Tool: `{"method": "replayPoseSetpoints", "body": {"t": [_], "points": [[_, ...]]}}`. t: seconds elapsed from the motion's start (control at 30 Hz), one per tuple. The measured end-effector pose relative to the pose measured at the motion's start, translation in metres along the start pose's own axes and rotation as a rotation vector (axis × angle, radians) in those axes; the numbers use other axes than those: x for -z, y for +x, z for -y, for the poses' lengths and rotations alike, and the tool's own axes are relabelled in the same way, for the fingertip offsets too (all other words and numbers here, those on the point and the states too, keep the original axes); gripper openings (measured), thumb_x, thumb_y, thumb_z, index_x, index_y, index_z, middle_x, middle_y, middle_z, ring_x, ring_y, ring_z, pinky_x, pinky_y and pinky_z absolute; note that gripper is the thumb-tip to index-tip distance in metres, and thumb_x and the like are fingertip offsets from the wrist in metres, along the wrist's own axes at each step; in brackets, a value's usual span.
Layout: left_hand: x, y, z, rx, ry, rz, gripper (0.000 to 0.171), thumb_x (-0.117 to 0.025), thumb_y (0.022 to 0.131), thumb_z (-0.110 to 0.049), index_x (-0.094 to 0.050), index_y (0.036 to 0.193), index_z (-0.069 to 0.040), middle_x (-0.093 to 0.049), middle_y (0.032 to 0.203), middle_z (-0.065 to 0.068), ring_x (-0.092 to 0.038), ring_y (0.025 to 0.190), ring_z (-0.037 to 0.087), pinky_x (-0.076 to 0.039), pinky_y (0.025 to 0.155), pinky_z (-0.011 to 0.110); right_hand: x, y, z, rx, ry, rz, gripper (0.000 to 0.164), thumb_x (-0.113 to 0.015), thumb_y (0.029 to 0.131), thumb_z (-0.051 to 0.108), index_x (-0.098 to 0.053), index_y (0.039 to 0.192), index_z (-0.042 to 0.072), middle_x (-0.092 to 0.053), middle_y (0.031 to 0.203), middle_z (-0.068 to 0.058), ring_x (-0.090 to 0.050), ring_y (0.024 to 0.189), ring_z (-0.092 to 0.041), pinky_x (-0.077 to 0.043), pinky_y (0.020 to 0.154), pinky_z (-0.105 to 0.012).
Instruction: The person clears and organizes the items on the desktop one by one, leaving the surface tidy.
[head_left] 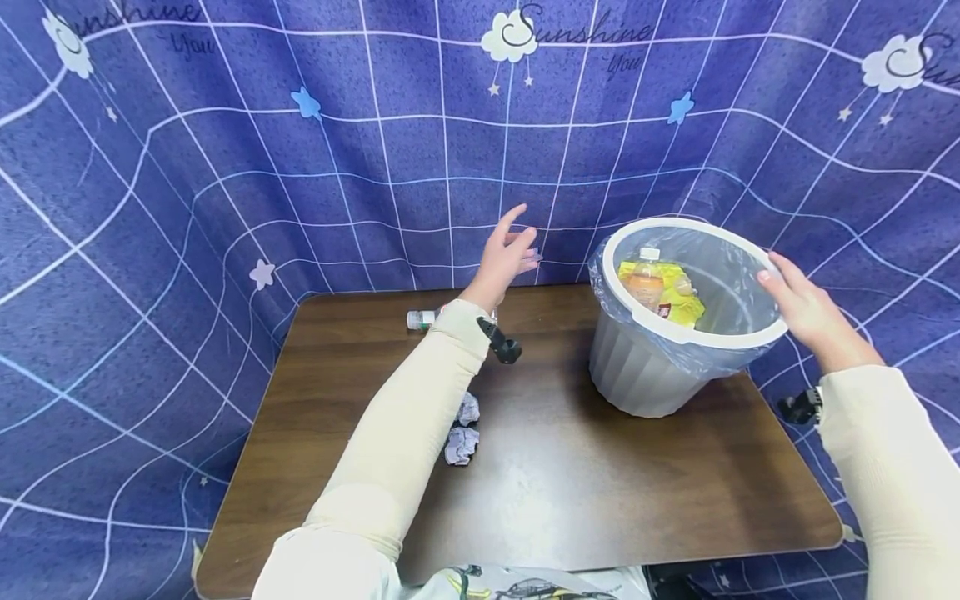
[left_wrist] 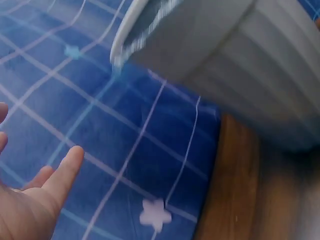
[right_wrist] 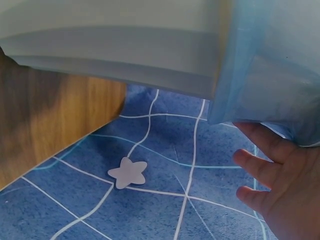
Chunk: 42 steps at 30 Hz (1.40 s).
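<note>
A grey trash can (head_left: 637, 375) with a white rim and a clear liner (head_left: 735, 279) stands at the right of the table. In it are a capped plastic bottle (head_left: 647, 282) with orange-toned contents and a yellow wrapper (head_left: 681, 296). At the right rim is my right hand (head_left: 813, 321), its thumb over the edge and its fingers outside against the liner. My left hand (head_left: 501, 262) hangs in the air left of the can, fingers spread and relaxed, holding nothing. Below its wrist lies a clear bottle (head_left: 422, 320), partly hidden by the forearm.
Two crumpled paper balls (head_left: 461, 446) lie beside my left forearm on the brown wooden table (head_left: 315, 433). A blue curtain (head_left: 375, 150) with white lines hangs behind and at both sides. The can stands near the table's right edge.
</note>
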<state>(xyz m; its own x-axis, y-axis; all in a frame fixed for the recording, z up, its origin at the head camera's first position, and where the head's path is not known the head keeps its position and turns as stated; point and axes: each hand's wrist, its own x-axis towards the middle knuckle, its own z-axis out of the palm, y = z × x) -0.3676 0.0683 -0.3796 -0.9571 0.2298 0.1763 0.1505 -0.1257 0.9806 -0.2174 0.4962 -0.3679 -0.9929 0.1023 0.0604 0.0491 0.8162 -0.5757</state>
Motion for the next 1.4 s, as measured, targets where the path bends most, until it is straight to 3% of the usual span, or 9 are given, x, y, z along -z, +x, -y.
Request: {"method": "replayPoseSetpoints", "body": {"t": [0.23,0.43,0.5,0.63,0.8,1.03,1.2,1.3,1.4], "points": [[0.051,0.003,0.029,0.041,0.091,-0.064,0.05,-0.06,0.103,-0.024,-0.046,0.151,-0.026,-0.057,0.126,0.015,-0.061,0.093,0.022,-0.058,0.09,0.048,-0.001,0.001,-0.002,-0.002,0.001,-0.007,0.068,-0.025,0.108,0.047,-0.006,0.162,0.011,-0.013,0.157,-0.037,-0.017,0.134,-0.07,-0.017,0.106,-0.079],[0.088,0.001,0.054,0.071,0.184,-0.149,0.048,-0.061,0.102,-0.025,-0.05,0.149,-0.023,-0.058,0.122,0.012,-0.057,0.092,0.017,-0.058,0.089,0.045,-0.001,0.0,-0.002,-0.004,0.009,-0.002,0.068,-0.025,0.108,0.047,-0.006,0.162,0.011,-0.012,0.158,-0.037,-0.016,0.134,-0.07,-0.015,0.107,-0.079],[0.099,0.001,0.064,0.071,0.232,-0.188,0.048,-0.063,0.101,-0.024,-0.051,0.148,-0.021,-0.059,0.124,0.014,-0.058,0.097,0.021,-0.056,0.092,0.044,-0.001,0.001,-0.001,0.002,0.014,0.001,0.068,-0.025,0.108,0.047,-0.007,0.162,0.01,-0.013,0.158,-0.037,-0.016,0.135,-0.07,-0.015,0.108,-0.078],[0.12,0.001,0.087,0.097,0.389,-0.221,0.052,-0.066,0.098,-0.025,-0.051,0.148,-0.019,-0.055,0.138,0.016,-0.053,0.125,0.03,-0.046,0.104,0.043,-0.001,0.002,0.001,0.006,0.015,-0.002,0.068,-0.025,0.108,0.048,-0.007,0.162,0.01,-0.014,0.158,-0.036,-0.018,0.135,-0.069,-0.016,0.108,-0.077],[0.142,-0.003,0.114,0.164,0.592,-0.157,0.061,-0.068,0.096,-0.027,-0.046,0.152,-0.015,-0.047,0.15,0.02,-0.041,0.141,0.036,-0.032,0.117,0.047,0.0,0.001,-0.001,0.001,0.018,-0.005,0.068,-0.025,0.108,0.047,-0.006,0.162,0.01,-0.012,0.159,-0.036,-0.017,0.136,-0.068,-0.015,0.109,-0.077],[0.17,-0.007,0.157,0.169,0.761,-0.127,0.073,-0.073,0.09,-0.026,-0.04,0.155,-0.014,-0.042,0.155,0.021,-0.03,0.146,0.043,-0.02,0.121,0.052,0.0,0.0,-0.002,-0.011,0.025,-0.008,0.07,-0.026,0.108,0.05,-0.007,0.163,0.012,-0.014,0.158,-0.036,-0.017,0.135,-0.069,-0.016,0.109,-0.077],[0.169,-0.009,0.172,0.169,0.978,-0.004,0.084,-0.074,0.085,-0.034,-0.034,0.158,-0.022,-0.037,0.159,0.017,-0.018,0.148,0.049,-0.007,0.118,0.067,0.001,-0.001,-0.004,-0.021,0.03,-0.009,0.07,-0.026,0.108,0.05,-0.006,0.163,0.012,-0.013,0.158,-0.037,-0.017,0.136,-0.069,-0.015,0.109,-0.077],[0.166,-0.01,0.176,0.167,1.091,0.083,0.087,-0.074,0.084,-0.041,-0.032,0.159,-0.023,-0.035,0.16,0.02,-0.02,0.147,0.05,-0.009,0.115,0.071,0.001,0.0,-0.004,-0.021,0.03,-0.008,0.07,-0.025,0.108,0.051,-0.006,0.163,0.012,-0.012,0.158,-0.036,-0.016,0.136,-0.068,-0.015,0.109,-0.077],[0.163,-0.009,0.175,0.197,1.185,0.143,0.085,-0.073,0.083,-0.042,-0.037,0.157,-0.022,-0.039,0.156,0.021,-0.031,0.144,0.047,-0.015,0.113,0.069,0.0,0.001,-0.004,-0.017,0.032,-0.005,0.07,-0.026,0.108,0.051,-0.006,0.163,0.012,-0.011,0.159,-0.036,-0.016,0.136,-0.068,-0.015,0.109,-0.077]]}}
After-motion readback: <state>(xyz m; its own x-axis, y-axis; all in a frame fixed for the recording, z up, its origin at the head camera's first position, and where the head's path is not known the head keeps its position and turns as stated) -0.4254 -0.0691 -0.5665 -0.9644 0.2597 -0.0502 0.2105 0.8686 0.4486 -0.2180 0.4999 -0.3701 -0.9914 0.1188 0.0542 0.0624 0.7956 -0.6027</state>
